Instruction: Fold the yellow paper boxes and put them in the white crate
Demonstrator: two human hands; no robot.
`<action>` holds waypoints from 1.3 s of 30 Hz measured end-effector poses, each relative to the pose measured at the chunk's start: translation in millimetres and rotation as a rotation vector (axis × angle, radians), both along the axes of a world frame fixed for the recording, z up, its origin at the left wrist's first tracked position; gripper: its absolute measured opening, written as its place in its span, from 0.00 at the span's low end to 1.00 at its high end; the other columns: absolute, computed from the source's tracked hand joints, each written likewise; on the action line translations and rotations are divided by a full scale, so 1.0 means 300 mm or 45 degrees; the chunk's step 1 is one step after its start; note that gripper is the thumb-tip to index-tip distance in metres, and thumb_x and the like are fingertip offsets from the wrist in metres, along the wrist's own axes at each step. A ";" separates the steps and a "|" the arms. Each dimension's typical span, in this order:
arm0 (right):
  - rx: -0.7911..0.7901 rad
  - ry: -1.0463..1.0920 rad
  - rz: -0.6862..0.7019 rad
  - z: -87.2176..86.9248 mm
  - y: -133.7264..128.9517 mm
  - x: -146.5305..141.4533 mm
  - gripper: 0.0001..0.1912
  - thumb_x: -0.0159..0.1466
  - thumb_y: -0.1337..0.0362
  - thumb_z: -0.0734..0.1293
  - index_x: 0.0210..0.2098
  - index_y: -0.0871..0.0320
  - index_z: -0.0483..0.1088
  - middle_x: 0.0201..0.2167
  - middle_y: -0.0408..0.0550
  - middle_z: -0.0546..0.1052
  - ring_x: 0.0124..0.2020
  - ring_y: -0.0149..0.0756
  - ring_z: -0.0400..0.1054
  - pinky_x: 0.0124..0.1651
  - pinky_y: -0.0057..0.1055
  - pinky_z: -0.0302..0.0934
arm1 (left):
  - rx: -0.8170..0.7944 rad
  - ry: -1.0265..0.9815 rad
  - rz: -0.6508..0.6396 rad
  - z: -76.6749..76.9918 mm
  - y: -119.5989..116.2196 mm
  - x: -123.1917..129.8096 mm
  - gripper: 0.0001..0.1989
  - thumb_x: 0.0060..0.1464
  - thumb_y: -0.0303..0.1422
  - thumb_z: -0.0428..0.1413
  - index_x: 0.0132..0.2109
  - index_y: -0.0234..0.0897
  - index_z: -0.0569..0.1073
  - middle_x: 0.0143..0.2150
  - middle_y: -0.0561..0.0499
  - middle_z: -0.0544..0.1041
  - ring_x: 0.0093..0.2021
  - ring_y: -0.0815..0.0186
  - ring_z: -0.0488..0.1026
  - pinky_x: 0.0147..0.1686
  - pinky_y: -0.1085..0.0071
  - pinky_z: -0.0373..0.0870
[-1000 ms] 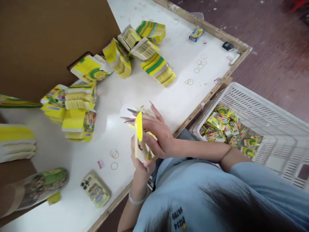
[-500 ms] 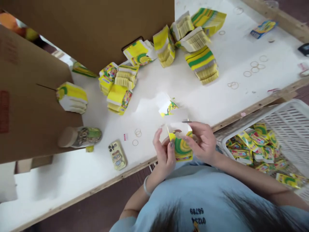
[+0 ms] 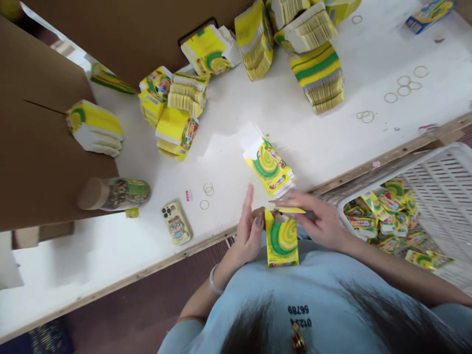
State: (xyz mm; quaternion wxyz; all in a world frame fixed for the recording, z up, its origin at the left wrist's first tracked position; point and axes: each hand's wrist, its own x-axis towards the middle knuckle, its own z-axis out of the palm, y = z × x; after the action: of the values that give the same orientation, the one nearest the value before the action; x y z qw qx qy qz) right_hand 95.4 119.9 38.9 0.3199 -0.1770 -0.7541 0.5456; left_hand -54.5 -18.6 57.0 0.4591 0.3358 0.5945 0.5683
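A small yellow and green crayon box (image 3: 283,243) stands upright against my body at the table's front edge. My left hand (image 3: 250,238) grips its upper left edge, thumb on the front and index finger stretched upward. At the top, my right hand (image 3: 319,219) has its fingers closed on the lid flap, which is bent over nearly level. The inside of the box is mostly hidden. Just beyond my hands, a few flattened crayon boxes (image 3: 271,167) lie overlapping on the white table (image 3: 228,167).
Bundles of flat cartons (image 3: 317,76) line the back by large cardboard boxes (image 3: 44,162). A phone (image 3: 177,223), a jar (image 3: 127,193) and rubber bands (image 3: 403,88) lie on the table. To my right, a white plastic basket (image 3: 442,172) holds many filled-looking boxes.
The crayon box has come lower and closer to my body. My right hand has moved onto its top and bent the flap over. The flat boxes on the table are now uncovered.
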 end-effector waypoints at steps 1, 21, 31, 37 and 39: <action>0.104 0.039 0.100 -0.002 0.014 0.010 0.16 0.74 0.53 0.64 0.54 0.51 0.77 0.47 0.52 0.85 0.49 0.40 0.81 0.53 0.35 0.76 | 0.024 0.044 -0.050 0.004 0.002 -0.008 0.33 0.69 0.55 0.45 0.73 0.44 0.62 0.49 0.43 0.83 0.39 0.60 0.79 0.44 0.63 0.77; -0.905 -0.298 0.595 0.089 0.075 0.032 0.22 0.70 0.52 0.68 0.60 0.51 0.75 0.58 0.48 0.80 0.56 0.38 0.77 0.53 0.34 0.75 | 0.289 0.681 -0.109 -0.001 0.056 -0.014 0.26 0.74 0.42 0.43 0.75 0.47 0.56 0.28 0.54 0.72 0.22 0.66 0.65 0.21 0.69 0.65; 0.589 -1.222 -0.548 0.146 0.393 0.521 0.30 0.70 0.37 0.54 0.47 0.51 0.75 0.37 0.52 0.78 0.48 0.64 0.74 0.56 0.70 0.62 | 0.118 1.072 0.394 -0.148 0.502 -0.462 0.29 0.51 0.54 0.68 0.50 0.39 0.71 0.42 0.48 0.74 0.41 0.61 0.71 0.43 0.63 0.71; 0.896 -0.754 -0.650 0.144 0.366 0.334 0.26 0.72 0.49 0.65 0.65 0.52 0.67 0.53 0.59 0.79 0.60 0.62 0.72 0.63 0.62 0.64 | 0.372 1.198 0.403 -0.114 0.563 -0.526 0.24 0.61 0.55 0.59 0.30 0.40 0.70 0.35 0.48 0.73 0.44 0.60 0.71 0.50 0.59 0.70; 0.862 -0.448 -0.628 0.130 0.337 0.159 0.26 0.71 0.55 0.68 0.65 0.54 0.67 0.57 0.62 0.78 0.60 0.57 0.72 0.63 0.56 0.67 | 0.467 1.201 0.442 -0.057 0.537 -0.489 0.24 0.65 0.55 0.55 0.31 0.40 0.71 0.36 0.48 0.74 0.46 0.60 0.73 0.50 0.59 0.71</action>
State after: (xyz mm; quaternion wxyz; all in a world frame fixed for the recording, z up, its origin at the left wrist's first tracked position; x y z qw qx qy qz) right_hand 143.0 221.0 78.0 0.3471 -0.3269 -0.8682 0.1373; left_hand -201.1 142.5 39.9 -0.0249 0.5262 0.6740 0.5179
